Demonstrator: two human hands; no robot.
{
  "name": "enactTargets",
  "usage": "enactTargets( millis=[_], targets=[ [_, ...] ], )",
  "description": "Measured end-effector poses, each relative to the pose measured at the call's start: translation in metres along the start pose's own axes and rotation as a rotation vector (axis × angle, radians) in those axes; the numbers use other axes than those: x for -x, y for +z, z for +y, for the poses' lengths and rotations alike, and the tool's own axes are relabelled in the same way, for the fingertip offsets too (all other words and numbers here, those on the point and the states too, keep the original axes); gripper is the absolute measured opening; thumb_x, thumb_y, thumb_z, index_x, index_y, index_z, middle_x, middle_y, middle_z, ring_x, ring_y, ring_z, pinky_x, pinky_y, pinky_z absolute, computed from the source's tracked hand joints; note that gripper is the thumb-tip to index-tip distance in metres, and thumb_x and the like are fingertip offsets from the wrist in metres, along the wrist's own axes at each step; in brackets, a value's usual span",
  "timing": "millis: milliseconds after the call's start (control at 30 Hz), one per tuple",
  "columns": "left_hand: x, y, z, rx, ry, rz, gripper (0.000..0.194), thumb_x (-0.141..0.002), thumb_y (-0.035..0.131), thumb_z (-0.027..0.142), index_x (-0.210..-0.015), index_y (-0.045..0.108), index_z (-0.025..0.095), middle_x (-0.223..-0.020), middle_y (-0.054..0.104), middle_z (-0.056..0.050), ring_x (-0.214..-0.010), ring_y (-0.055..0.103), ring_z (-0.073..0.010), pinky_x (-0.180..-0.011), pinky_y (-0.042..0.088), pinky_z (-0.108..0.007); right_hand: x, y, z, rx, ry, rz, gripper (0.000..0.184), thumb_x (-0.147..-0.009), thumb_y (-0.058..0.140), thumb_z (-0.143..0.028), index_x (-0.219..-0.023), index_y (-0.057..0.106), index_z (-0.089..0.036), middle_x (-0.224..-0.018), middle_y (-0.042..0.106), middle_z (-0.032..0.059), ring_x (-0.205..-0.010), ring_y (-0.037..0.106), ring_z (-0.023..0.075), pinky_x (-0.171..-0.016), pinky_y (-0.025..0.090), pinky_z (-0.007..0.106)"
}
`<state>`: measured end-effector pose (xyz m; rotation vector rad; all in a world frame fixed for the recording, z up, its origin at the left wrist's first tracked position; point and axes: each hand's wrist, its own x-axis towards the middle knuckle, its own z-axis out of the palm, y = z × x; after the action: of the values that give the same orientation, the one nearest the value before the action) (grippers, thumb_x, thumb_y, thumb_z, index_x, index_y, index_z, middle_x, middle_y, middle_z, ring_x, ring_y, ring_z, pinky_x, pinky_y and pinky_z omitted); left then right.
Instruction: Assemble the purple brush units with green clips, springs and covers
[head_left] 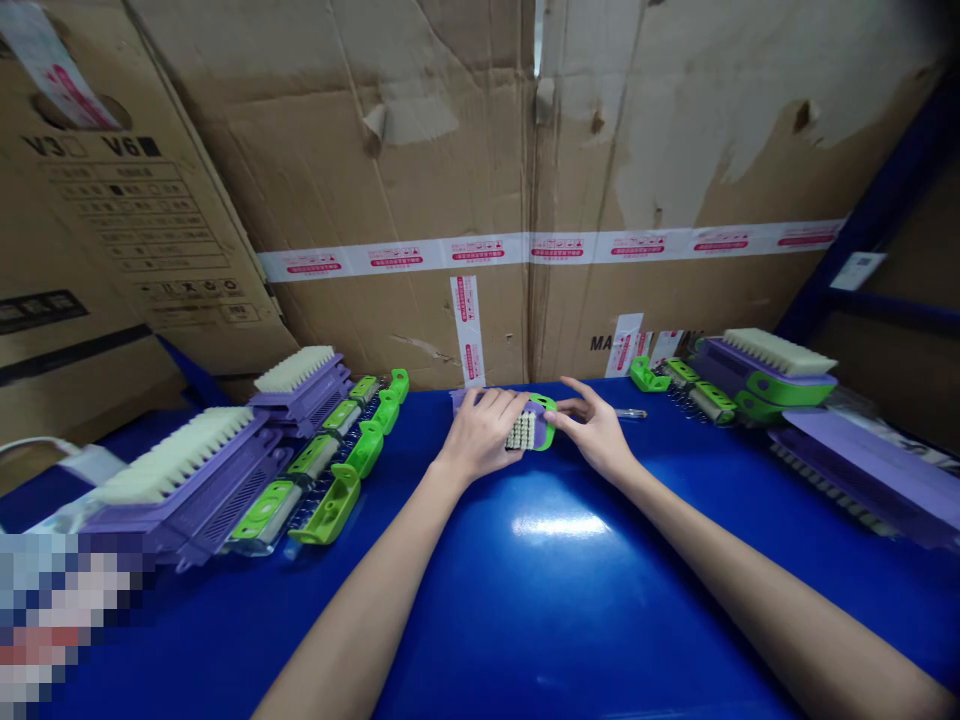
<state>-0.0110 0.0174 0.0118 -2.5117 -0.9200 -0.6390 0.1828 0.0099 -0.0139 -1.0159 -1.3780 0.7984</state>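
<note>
My left hand lies over a purple and green brush with white bristles at the middle of the blue table, fingers curled round its body. My right hand meets the brush from the right, thumb and fingers pinched at its green end. A thin pen-like rod lies just behind the right hand.
Several finished purple brushes with green handles are stacked in a row at the left. More brushes and purple parts lie at the right. Taped cardboard boxes wall off the back. A blue rack post rises at right.
</note>
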Motion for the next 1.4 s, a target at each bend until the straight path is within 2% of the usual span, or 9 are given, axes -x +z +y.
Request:
enactTargets(
  millis=[100,233,367,667,1067,1200,1400],
  targets=[
    [0.0,-0.001,0.002,-0.024,0.008,-0.016,0.071,-0.069,0.066,0.03,-0.134,0.04,0.017,-0.119,0.058,-0.013,-0.105,0.054,-0.0284,-0.09,0.035,-0.043,0.002,0.002,0.0,0.015,0.021,-0.043,0.069,-0.07,0.072,-0.042,-0.128,0.046,-0.016,-0.087,0.07,0.0051,-0.085,0.067,0.0208,-0.085,0.052,0.041],
    [-0.001,0.0,0.003,-0.026,0.013,-0.018,0.063,-0.071,0.064,0.029,-0.129,0.044,0.017,-0.116,0.059,-0.013,-0.102,0.054,-0.0282,-0.086,0.037,-0.042,0.005,0.005,0.002,0.0,0.027,-0.141,0.069,-0.071,0.071,-0.04,-0.13,0.044,-0.017,-0.097,0.069,0.0077,-0.092,0.066,0.0226,-0.085,0.053,0.041],
    [-0.002,0.002,0.001,0.007,0.011,0.001,0.059,-0.07,0.064,0.028,-0.125,0.046,0.014,-0.115,0.06,-0.013,-0.102,0.055,-0.028,-0.086,0.039,-0.04,0.005,0.006,0.005,0.007,0.033,-0.178,0.066,-0.073,0.068,-0.039,-0.13,0.043,-0.017,-0.088,0.07,0.0053,-0.087,0.067,0.0222,-0.081,0.055,0.041],
    [-0.003,0.004,0.0,0.034,0.005,0.034,0.056,-0.068,0.065,0.025,-0.12,0.048,0.012,-0.113,0.06,-0.013,-0.101,0.055,-0.028,-0.088,0.041,-0.039,0.004,0.005,0.002,-0.015,0.088,-0.184,0.069,-0.073,0.068,-0.039,-0.131,0.04,-0.015,-0.086,0.069,0.005,-0.085,0.067,0.0218,-0.082,0.053,0.04],
    [-0.003,0.008,-0.002,0.029,-0.01,0.053,0.053,-0.07,0.065,0.029,-0.117,0.05,0.009,-0.112,0.061,-0.015,-0.101,0.056,-0.0285,-0.088,0.043,-0.04,0.004,0.005,-0.001,-0.058,0.141,-0.172,0.074,-0.072,0.069,-0.038,-0.134,0.038,-0.012,-0.101,0.07,0.011,-0.093,0.066,0.0222,-0.087,0.052,0.038],
    [0.0,0.007,0.0,0.021,-0.017,0.043,0.056,-0.071,0.064,0.03,-0.122,0.048,0.011,-0.117,0.06,-0.014,-0.106,0.055,-0.0281,-0.095,0.039,-0.043,0.004,0.005,-0.002,-0.058,0.146,-0.171,0.073,-0.072,0.069,-0.038,-0.134,0.038,-0.013,-0.099,0.07,0.0098,-0.092,0.066,0.0219,-0.086,0.052,0.038],
    [0.006,0.009,0.002,-0.055,-0.065,0.062,0.066,-0.074,0.061,0.038,-0.131,0.043,0.011,-0.124,0.056,-0.017,-0.118,0.049,-0.0309,-0.107,0.024,-0.052,0.004,0.005,-0.006,-0.04,0.164,-0.134,0.073,-0.071,0.069,-0.04,-0.132,0.04,-0.013,-0.091,0.07,0.0072,-0.086,0.066,0.0208,-0.082,0.053,0.036]
  ],
)
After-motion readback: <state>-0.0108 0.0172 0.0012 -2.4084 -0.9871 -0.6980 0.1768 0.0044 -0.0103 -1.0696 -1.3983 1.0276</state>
